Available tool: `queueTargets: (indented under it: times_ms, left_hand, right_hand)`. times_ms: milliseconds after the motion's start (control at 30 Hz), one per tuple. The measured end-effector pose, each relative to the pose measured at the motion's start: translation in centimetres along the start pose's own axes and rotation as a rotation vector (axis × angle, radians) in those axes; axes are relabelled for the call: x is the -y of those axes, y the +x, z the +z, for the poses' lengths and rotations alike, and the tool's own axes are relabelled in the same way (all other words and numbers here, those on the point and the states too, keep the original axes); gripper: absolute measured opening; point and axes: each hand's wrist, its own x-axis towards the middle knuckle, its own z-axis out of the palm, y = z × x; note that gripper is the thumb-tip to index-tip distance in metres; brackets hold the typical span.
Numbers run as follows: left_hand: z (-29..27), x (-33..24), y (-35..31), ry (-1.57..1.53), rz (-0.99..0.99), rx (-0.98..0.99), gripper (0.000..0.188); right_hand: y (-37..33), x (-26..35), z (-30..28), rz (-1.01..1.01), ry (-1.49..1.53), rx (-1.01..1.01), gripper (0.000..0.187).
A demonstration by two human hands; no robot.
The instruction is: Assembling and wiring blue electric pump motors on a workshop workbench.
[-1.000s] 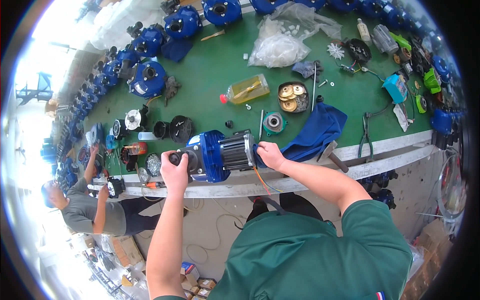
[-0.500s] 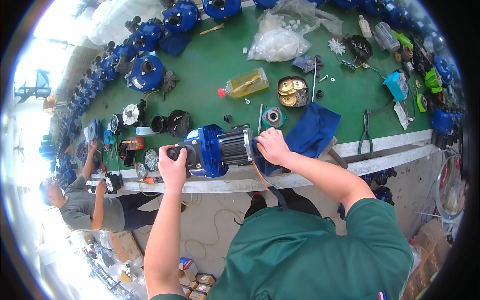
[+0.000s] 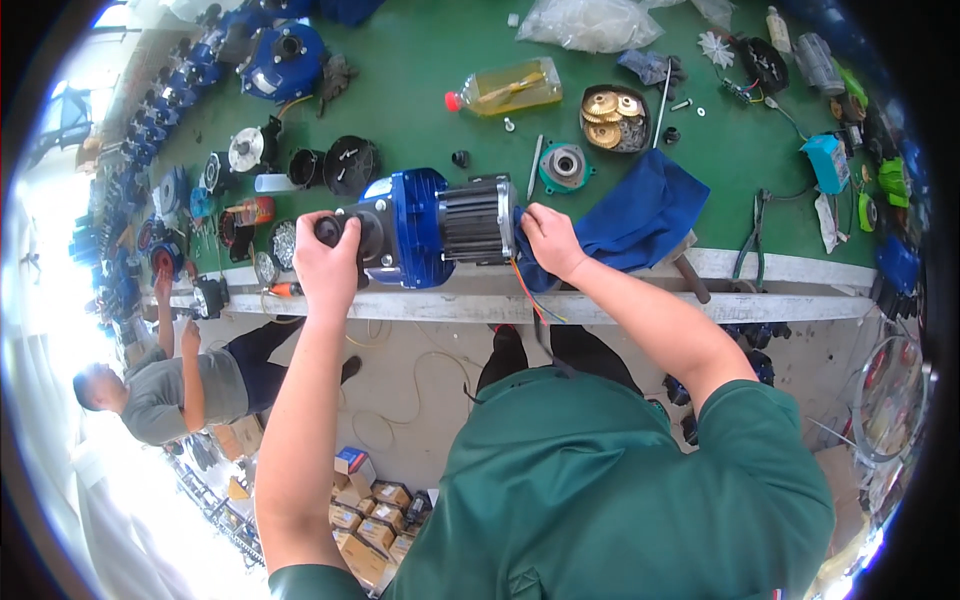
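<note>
A blue pump (image 3: 418,228) with a ribbed dark motor (image 3: 472,222) lies on its side at the bench's near edge. My left hand (image 3: 330,262) is closed round the dark pipe fitting at the pump's left end. At the motor's right end, my right hand (image 3: 550,240) has its fingers curled on a blue cloth (image 3: 645,210), which touches the silver end face. Part of that face is hidden by the hand. Coloured wires (image 3: 524,290) hang below the motor. Behind it lies a round teal-rimmed metal part (image 3: 566,167).
On the green bench (image 3: 420,130) lie a bottle of yellow liquid (image 3: 512,88), a bowl of brass gears (image 3: 612,118), pliers (image 3: 755,240) and a hammer (image 3: 690,275). Black round parts (image 3: 352,165) sit at left. A co-worker (image 3: 185,390) handles parts farther left.
The view has shifted, so the bench items sit elsewhere in the picture. Both hands keep their places on the pump and cloth. The co-worker's arm has moved slightly.
</note>
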Motion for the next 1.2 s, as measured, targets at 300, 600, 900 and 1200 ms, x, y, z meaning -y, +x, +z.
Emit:
queueTargets:
  times_ms: [300, 600, 900, 1200]
  left_hand:
    - [0.6, 0.2, -0.3, -0.016, -0.044, 0.023, 0.036]
    - [-0.9, 1.7, 0.3, 0.197, -0.007, 0.012, 0.049]
    - [0.1, 0.2, -0.9, -0.085, -0.133, -0.009, 0.045]
    - [-0.1, 0.1, -1.0, -0.132, -0.136, -0.001, 0.044]
  right_hand:
    - [0.6, 0.0, 2.0, 0.692, 0.447, -0.028, 0.038]
    - [1.8, 0.8, -0.5, -0.004, -0.363, 0.198, 0.02]
    - [-1.0, -7.0, 1.3, -0.076, -0.076, -0.085, 0.029]
    - [1.1, -3.8, 0.5, 0.729, 0.739, 0.145, 0.034]
